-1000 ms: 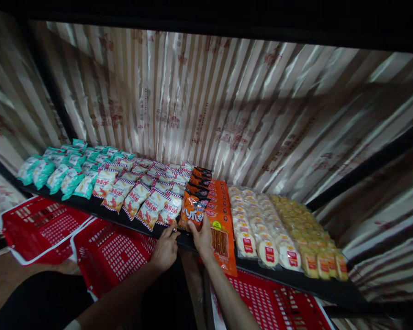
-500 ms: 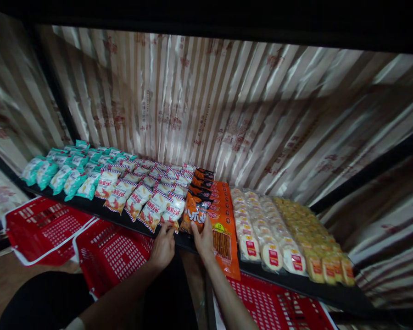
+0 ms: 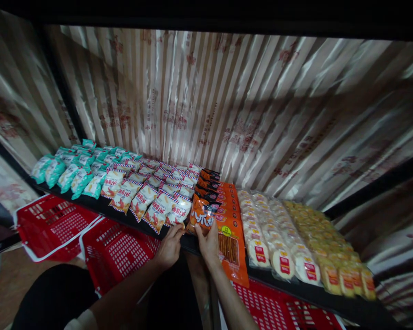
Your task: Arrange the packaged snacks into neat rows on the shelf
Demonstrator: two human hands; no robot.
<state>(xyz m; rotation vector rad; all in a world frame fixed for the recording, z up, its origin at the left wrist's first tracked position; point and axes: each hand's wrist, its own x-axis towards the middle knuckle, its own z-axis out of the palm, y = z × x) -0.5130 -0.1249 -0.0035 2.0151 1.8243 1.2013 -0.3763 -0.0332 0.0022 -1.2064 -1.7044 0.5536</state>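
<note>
An orange and black snack bag (image 3: pixel 203 211) stands at the shelf's front edge. My right hand (image 3: pixel 208 243) grips its lower right part, thumb on the front. Just left of it, my left hand (image 3: pixel 170 247) has its fingers bent together at the lower corner of a white snack bag (image 3: pixel 177 211), beside the orange bag's lower left edge. Which bag those fingertips pinch, if any, is unclear. More orange and black bags (image 3: pixel 206 183) stand in a row behind. Right of my right hand hangs a flat orange packet of brown sticks (image 3: pixel 231 247), its lower end over the edge.
On the black shelf (image 3: pixel 119 213) stand teal bags (image 3: pixel 79 181) at left, round white wrapped cakes (image 3: pixel 282 263) and yellow wrapped packs (image 3: pixel 330 277) at right. Red baskets (image 3: pixel 115 252) sit below. Striped sheeting (image 3: pixel 186 101) hangs behind; a black beam (image 3: pixel 206 27) crosses overhead.
The view has shifted slightly, so the shelf appears a little further right. Both hands stay at the front of the bags, with the right still gripping the orange and black one.
</note>
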